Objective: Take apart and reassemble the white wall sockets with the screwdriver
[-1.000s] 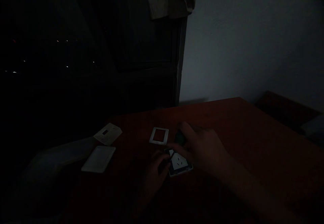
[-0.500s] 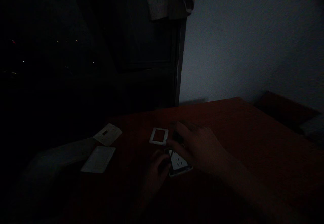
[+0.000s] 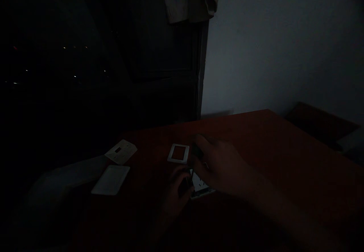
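Observation:
In the dim light, a white wall socket (image 3: 198, 183) with dark slots lies on the reddish-brown table (image 3: 236, 125). My left hand (image 3: 178, 191) is at the socket's left edge, thumb and fingers curled on it. From the right, my right hand (image 3: 224, 164) reaches over the socket and covers part of it. Its fingers are closed round the dark handle of a screwdriver (image 3: 196, 151), whose thin shaft points down to the socket's left side. The tip is too dark to make out. Just behind, a white square frame (image 3: 170, 157) lies flat.
On the left lie a white rectangular plate (image 3: 110, 180) and an unfolded pale piece with a dark cutout (image 3: 125, 153). A white wall (image 3: 270, 47) rises behind the table. Dark window glass (image 3: 71, 54) with small lights is at the left. A wooden piece of furniture (image 3: 318, 121) stands at the right.
My right hand has turned slightly and lowered over the socket, hiding more of it, and the screwdriver handle shows more. My left fingers have shifted slightly at the socket's edge.

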A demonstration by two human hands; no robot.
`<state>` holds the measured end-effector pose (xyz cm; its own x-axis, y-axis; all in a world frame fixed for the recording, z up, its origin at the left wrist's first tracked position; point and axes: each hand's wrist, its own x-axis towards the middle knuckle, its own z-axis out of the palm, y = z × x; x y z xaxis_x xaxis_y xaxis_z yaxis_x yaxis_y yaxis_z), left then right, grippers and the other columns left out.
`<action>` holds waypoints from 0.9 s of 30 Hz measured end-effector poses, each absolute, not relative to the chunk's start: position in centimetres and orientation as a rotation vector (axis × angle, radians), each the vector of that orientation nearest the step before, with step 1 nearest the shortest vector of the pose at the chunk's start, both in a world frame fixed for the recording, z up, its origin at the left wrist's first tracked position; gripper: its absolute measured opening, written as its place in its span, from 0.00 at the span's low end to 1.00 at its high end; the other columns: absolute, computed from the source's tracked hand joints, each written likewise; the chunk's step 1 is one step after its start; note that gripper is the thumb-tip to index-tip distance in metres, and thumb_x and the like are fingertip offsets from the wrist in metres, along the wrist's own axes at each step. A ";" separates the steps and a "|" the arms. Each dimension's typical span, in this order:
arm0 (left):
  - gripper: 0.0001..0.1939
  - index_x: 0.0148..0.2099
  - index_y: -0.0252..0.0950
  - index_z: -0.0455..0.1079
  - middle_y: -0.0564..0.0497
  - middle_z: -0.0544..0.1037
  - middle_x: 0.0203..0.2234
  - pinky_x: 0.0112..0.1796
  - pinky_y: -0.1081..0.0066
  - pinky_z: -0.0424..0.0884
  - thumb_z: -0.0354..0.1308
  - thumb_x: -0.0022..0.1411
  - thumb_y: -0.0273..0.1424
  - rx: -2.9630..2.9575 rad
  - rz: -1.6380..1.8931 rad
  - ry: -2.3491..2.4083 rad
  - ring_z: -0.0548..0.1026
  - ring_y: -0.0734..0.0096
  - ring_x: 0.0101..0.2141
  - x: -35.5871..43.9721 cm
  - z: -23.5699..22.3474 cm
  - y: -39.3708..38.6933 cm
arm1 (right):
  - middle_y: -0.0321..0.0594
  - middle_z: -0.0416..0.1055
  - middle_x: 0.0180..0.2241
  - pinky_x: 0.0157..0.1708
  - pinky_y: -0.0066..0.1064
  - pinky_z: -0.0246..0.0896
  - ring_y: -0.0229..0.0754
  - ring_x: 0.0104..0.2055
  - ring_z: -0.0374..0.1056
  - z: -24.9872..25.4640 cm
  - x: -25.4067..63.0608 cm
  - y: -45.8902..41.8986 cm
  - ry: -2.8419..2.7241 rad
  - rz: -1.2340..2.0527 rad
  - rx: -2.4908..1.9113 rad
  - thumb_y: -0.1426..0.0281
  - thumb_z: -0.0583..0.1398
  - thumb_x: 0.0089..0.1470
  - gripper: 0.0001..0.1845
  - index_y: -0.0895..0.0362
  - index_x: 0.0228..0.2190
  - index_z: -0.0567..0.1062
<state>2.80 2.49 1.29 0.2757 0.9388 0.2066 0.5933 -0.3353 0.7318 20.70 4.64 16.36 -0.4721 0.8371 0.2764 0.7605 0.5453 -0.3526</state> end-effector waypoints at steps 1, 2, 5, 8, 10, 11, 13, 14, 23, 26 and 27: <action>0.15 0.46 0.42 0.69 0.48 0.69 0.53 0.54 0.58 0.65 0.58 0.56 0.24 2.019 0.858 1.366 0.67 0.59 0.54 2.7 1.1 2.5 | 0.44 0.72 0.44 0.34 0.32 0.61 0.44 0.39 0.71 16.3 20.8 4.6 -2.365 0.288 -1.262 0.70 0.55 0.57 0.20 0.56 0.52 0.63; 0.16 0.47 0.42 0.69 0.48 0.69 0.53 0.54 0.58 0.65 0.58 0.56 0.24 2.012 0.853 1.362 0.66 0.59 0.55 2.7 0.9 2.5 | 0.45 0.71 0.46 0.36 0.32 0.62 0.44 0.41 0.71 16.3 20.8 4.6 -2.361 0.322 -1.225 0.72 0.55 0.56 0.22 0.56 0.52 0.62; 0.17 0.48 0.42 0.68 0.48 0.69 0.54 0.54 0.58 0.65 0.59 0.55 0.24 1.999 0.863 1.373 0.67 0.58 0.55 2.6 0.4 2.5 | 0.43 0.71 0.48 0.37 0.31 0.63 0.43 0.43 0.71 16.0 20.8 4.7 -2.360 0.373 -1.162 0.70 0.54 0.58 0.20 0.55 0.52 0.63; 0.17 0.47 0.42 0.69 0.48 0.70 0.53 0.53 0.58 0.66 0.60 0.55 0.25 2.000 0.875 1.388 0.68 0.59 0.53 2.6 0.6 2.4 | 0.42 0.72 0.44 0.33 0.31 0.62 0.42 0.38 0.72 16.0 20.6 4.8 -2.378 0.289 -1.220 0.64 0.54 0.61 0.15 0.54 0.48 0.66; 0.16 0.46 0.43 0.70 0.49 0.71 0.52 0.53 0.58 0.66 0.60 0.55 0.26 2.013 0.860 1.392 0.69 0.59 0.53 2.7 0.9 2.4 | 0.42 0.73 0.41 0.30 0.31 0.60 0.42 0.34 0.72 16.2 20.4 4.8 -2.392 0.212 -1.300 0.61 0.53 0.61 0.15 0.54 0.46 0.67; 0.16 0.46 0.43 0.70 0.49 0.71 0.52 0.53 0.57 0.66 0.60 0.55 0.26 2.017 0.862 1.391 0.68 0.58 0.53 2.7 1.0 2.4 | 0.43 0.74 0.39 0.29 0.31 0.59 0.43 0.33 0.71 16.2 20.4 4.7 -2.391 0.188 -1.331 0.60 0.53 0.61 0.15 0.54 0.46 0.68; 0.16 0.47 0.43 0.70 0.49 0.71 0.53 0.54 0.58 0.65 0.60 0.55 0.26 2.010 0.862 1.379 0.68 0.58 0.54 2.7 1.2 2.4 | 0.43 0.73 0.39 0.30 0.32 0.60 0.45 0.35 0.71 16.4 20.4 4.5 -2.380 0.200 -1.336 0.62 0.53 0.60 0.15 0.55 0.47 0.66; 0.17 0.48 0.43 0.69 0.48 0.70 0.54 0.54 0.58 0.65 0.60 0.55 0.26 2.000 0.859 1.373 0.68 0.58 0.54 2.7 1.1 2.4 | 0.44 0.73 0.40 0.31 0.32 0.60 0.46 0.38 0.71 16.4 20.4 4.4 -2.372 0.232 -1.311 0.65 0.54 0.59 0.16 0.56 0.48 0.65; 0.16 0.47 0.43 0.69 0.48 0.69 0.54 0.54 0.58 0.65 0.59 0.55 0.26 1.957 0.863 1.324 0.67 0.60 0.55 2.5 0.5 2.6 | 0.42 0.73 0.41 0.28 0.32 0.60 0.44 0.33 0.71 15.9 20.5 4.7 -2.346 0.168 -1.408 0.60 0.53 0.60 0.16 0.53 0.48 0.65; 0.16 0.47 0.42 0.69 0.48 0.69 0.54 0.55 0.58 0.64 0.59 0.55 0.26 1.964 0.864 1.331 0.66 0.59 0.55 2.6 0.6 2.6 | 0.44 0.72 0.45 0.34 0.34 0.62 0.47 0.42 0.70 16.0 20.6 4.5 -2.356 0.215 -1.316 0.66 0.54 0.59 0.19 0.55 0.51 0.63; 0.16 0.47 0.42 0.69 0.48 0.69 0.54 0.55 0.58 0.64 0.59 0.55 0.26 1.965 0.863 1.337 0.66 0.59 0.55 2.6 0.7 2.6 | 0.45 0.71 0.47 0.37 0.33 0.62 0.46 0.44 0.70 16.1 20.7 4.5 -2.354 0.255 -1.274 0.69 0.54 0.58 0.21 0.55 0.53 0.61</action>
